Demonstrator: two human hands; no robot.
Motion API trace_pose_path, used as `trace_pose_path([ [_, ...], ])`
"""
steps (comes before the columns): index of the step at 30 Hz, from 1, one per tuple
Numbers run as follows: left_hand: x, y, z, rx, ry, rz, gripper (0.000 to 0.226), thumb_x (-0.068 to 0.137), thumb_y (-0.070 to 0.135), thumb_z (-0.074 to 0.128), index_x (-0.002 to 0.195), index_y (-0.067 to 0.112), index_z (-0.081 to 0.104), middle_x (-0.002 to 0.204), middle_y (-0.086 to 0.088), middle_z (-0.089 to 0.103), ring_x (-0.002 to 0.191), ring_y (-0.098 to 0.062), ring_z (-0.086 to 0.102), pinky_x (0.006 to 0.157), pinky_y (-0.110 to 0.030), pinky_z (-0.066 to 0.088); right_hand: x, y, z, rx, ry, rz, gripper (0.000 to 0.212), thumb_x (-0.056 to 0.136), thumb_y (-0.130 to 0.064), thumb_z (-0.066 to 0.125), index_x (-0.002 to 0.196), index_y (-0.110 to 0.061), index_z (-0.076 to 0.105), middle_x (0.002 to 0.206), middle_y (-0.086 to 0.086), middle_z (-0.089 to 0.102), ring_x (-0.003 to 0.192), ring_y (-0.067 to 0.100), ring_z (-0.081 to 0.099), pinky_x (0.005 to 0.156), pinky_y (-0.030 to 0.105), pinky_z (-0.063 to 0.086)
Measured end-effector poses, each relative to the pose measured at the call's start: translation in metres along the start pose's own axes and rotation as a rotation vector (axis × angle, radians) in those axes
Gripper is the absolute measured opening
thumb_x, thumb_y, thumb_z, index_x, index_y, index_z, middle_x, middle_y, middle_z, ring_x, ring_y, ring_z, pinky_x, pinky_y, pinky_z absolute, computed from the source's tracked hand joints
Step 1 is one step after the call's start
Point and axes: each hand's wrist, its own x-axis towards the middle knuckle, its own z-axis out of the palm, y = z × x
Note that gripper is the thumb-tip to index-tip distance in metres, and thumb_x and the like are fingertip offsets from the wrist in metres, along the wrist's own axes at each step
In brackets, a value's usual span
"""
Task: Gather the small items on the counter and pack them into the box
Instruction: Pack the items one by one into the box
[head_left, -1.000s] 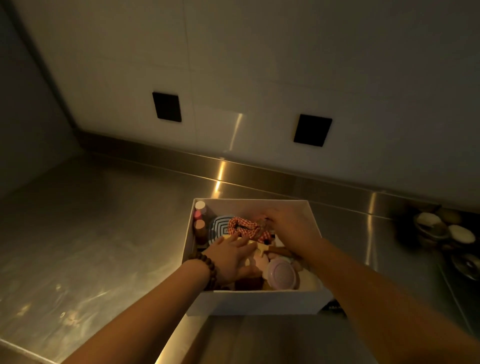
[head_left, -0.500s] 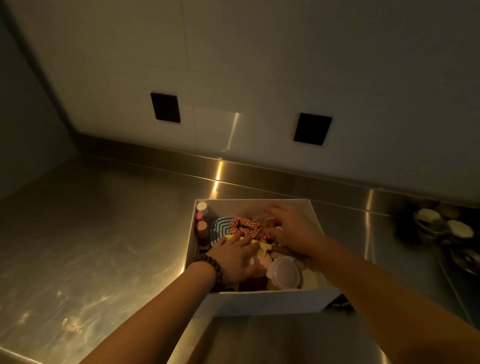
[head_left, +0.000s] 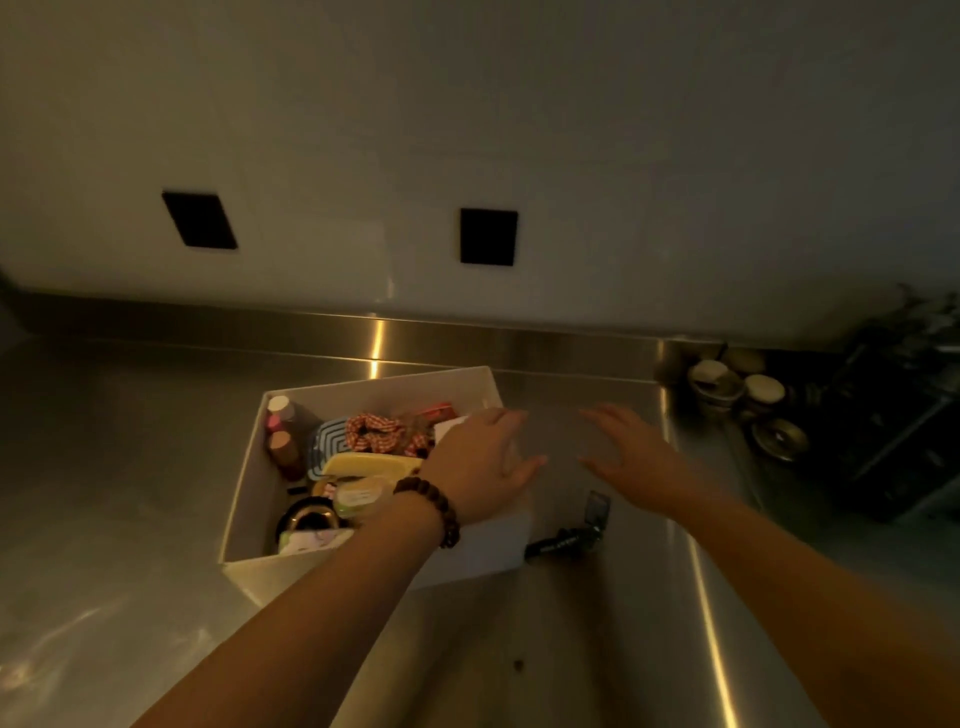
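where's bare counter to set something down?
Bare steel left of the box, out to the backsplash, and in front of it. Crowded inside the box, by the dark item at its right corner, and among the jars far right.

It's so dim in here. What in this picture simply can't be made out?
All in the head view:
- The box's right side: hidden under the left hand and forearm.
- The dark item on the counter beside the box: too dark to identify.
- The round containers at far right: dim and blurred, contents unclear.
- The right hand's palm: faces down.
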Motion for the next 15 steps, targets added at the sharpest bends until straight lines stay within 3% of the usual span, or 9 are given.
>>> trace_pose_path([
  [3,0.009,0.030,0.023,0.031,-0.042,-0.028,0.062,0.091,0.053,0.047,0.143,0.022,0.034,0.143,-0.002,0.040,0.127,-0.019,0.041,0.105,-0.032,0.036,-0.017,0.031,0.011,0.029,-0.181,0.037,0.068,0.086,-0.025,0.066,0.144,-0.013,0.032,0.151,0.013,0.026,0.140,0.023,0.026,0.108,0.019,0.016],
  [7,0.011,0.040,0.050,0.164,-0.085,-0.136,0.066,0.088,0.056,0.048,0.143,0.022,0.031,0.145,-0.002,0.036,0.131,-0.020,0.035,0.110,-0.037,0.032,-0.031,0.056,0.043,-0.028,-0.441,-0.067,0.073,0.085,-0.025,0.065,0.147,-0.020,0.025,0.156,0.009,0.015,0.143,0.021,0.018,0.112,0.025,0.017],
  [9,0.010,0.041,0.057,0.263,-0.097,-0.159,0.065,0.088,0.055,0.048,0.142,0.022,0.032,0.147,-0.002,0.034,0.134,-0.020,0.031,0.113,-0.038,0.027,-0.033,0.063,0.056,-0.065,-0.441,-0.109,0.060,0.086,-0.021,0.061,0.141,-0.016,0.038,0.150,0.009,0.030,0.138,0.024,0.029,0.109,0.025,0.021],
  [12,0.011,0.044,0.059,0.317,-0.090,-0.180,0.065,0.088,0.054,0.048,0.142,0.020,0.033,0.149,-0.002,0.031,0.136,-0.020,0.028,0.113,-0.038,0.027,-0.031,0.071,0.070,0.017,-0.369,-0.101,0.031,0.083,-0.012,0.061,0.113,-0.008,0.064,0.119,0.013,0.058,0.115,0.029,0.053,0.093,0.028,0.036],
  [15,0.012,0.047,0.059,0.352,-0.099,-0.200,0.064,0.089,0.052,0.047,0.142,0.020,0.031,0.149,-0.002,0.030,0.136,-0.020,0.027,0.112,-0.038,0.028,-0.032,0.072,0.065,0.071,-0.293,-0.059,0.020,0.083,-0.012,0.061,0.102,-0.006,0.067,0.104,0.015,0.063,0.100,0.028,0.058,0.078,0.027,0.036],
])
